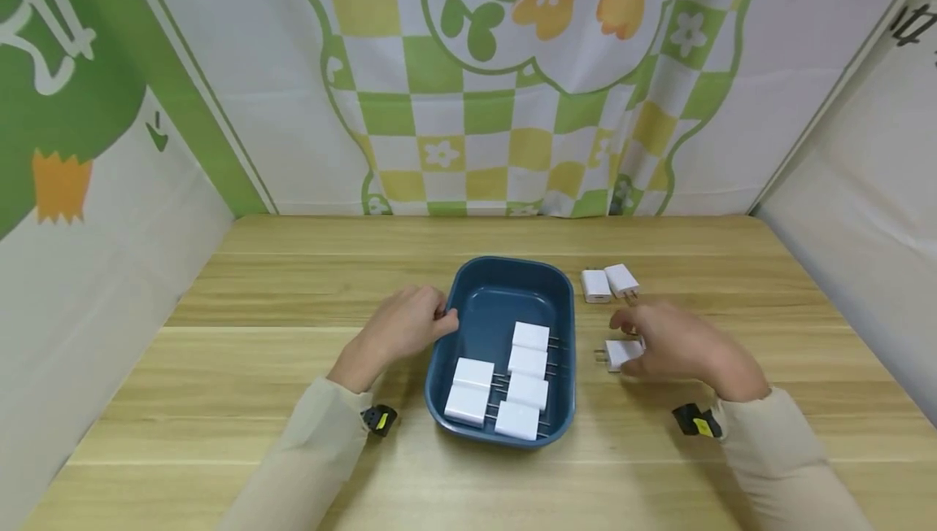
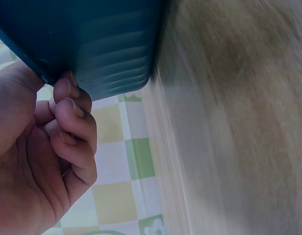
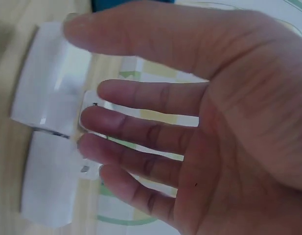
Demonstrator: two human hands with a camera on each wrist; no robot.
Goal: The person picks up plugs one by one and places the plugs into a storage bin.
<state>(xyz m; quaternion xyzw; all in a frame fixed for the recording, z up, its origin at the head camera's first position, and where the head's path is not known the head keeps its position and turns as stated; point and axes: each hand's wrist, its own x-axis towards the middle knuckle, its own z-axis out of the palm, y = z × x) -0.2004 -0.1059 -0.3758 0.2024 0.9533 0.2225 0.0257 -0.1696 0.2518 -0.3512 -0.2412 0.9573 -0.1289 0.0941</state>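
Observation:
My left hand [image 1: 406, 324] pinches the left rim of a dark blue plastic bin [image 1: 512, 264] between thumb and curled fingers, as the left wrist view shows close up. Inside the bin lie several white plug-in chargers [image 1: 518, 420], two-pronged, in two columns toward its near end. On the table to the right, my right hand [image 1: 684, 352] hovers at another white charger [image 1: 621, 354], whose prongs point left. In the right wrist view its fingers are extended and spread, the thumb tip overlapping a white charger [image 3: 53, 73] with a second charger [image 3: 49, 178] beside it.
Two more white chargers [image 1: 596, 285] lie together beyond the right hand, near the bin's right side. The wooden table [image 1: 293, 271] ends at a patterned curtain [image 1: 468, 108] at the back, with cloth walls on both sides.

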